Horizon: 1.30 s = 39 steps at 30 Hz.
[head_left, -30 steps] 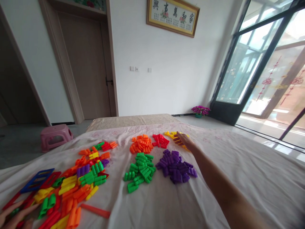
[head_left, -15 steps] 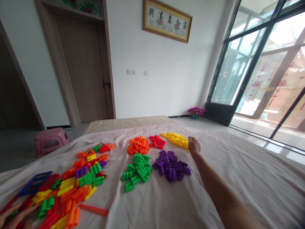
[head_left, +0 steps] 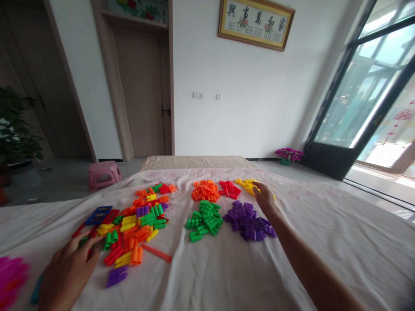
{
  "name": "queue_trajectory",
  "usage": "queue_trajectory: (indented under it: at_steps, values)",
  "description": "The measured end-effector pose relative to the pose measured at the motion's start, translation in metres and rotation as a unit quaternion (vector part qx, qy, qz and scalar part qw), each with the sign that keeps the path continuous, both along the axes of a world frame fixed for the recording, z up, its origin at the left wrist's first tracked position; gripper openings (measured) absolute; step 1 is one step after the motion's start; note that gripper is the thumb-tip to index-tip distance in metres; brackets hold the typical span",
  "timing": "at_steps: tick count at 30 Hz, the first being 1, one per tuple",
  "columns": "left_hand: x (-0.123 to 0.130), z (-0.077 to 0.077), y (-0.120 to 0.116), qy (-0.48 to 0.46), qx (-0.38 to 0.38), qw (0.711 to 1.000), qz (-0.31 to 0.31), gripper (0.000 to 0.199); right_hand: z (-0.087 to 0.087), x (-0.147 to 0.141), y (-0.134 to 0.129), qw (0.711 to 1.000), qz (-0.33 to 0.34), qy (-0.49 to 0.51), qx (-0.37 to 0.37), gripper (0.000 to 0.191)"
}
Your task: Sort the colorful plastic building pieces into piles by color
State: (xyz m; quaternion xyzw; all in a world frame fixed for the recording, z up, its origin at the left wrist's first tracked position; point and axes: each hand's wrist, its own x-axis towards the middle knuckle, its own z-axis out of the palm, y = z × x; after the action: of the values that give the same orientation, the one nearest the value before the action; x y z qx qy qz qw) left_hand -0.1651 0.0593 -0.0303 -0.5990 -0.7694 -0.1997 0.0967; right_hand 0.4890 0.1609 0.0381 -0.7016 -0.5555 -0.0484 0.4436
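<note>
My left hand (head_left: 71, 264) reaches over the near left edge of a mixed heap of plastic building pieces (head_left: 129, 235). Its fingers are stretched and apart, with a green piece (head_left: 83, 240) showing between them; no firm grip is visible. My right hand (head_left: 266, 197) is over the right end of the yellow pile (head_left: 248, 185), fingers pointing left and slightly apart, nothing visible in them. Sorted piles lie beside it: red (head_left: 229, 189), orange (head_left: 205, 191), green (head_left: 205, 220) and purple (head_left: 249, 221).
A white cloth (head_left: 201, 276) covers the surface. Near the left hand lie a blue frame-shaped piece (head_left: 99, 215), a purple piece (head_left: 116, 276) and a pink object (head_left: 12, 280) at the edge. An orange strip (head_left: 157, 253) sticks out rightward. A pink stool (head_left: 104, 175) stands beyond.
The view has turned left. My right hand has moved leftward from beside the yellow pile to over it, its fingers loosening. More of my left hand now shows at the mixed heap.
</note>
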Motion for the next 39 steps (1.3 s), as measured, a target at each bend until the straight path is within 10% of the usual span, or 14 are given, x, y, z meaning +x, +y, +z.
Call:
queue_trajectory:
  at_steps: [5,11,22,39]
  values:
    - [0.002,0.004,-0.008,0.059,0.035,0.997,-0.030,0.035,-0.003,-0.099,-0.020,0.976,0.216,-0.015,-0.021,0.033]
    - [0.004,0.006,-0.010,0.072,0.049,0.995,-0.042,0.035,-0.002,-0.160,-0.068,0.965,0.198,-0.134,-0.106,0.040]
    - [0.001,0.002,-0.007,0.072,0.046,0.996,-0.026,0.032,-0.025,-0.128,-0.098,0.931,0.086,-0.323,-0.147,0.044]
    - [0.015,0.023,-0.016,0.052,0.037,0.998,-0.013,0.034,-0.028,-0.120,-0.077,0.944,0.075,-0.302,-0.104,0.034]
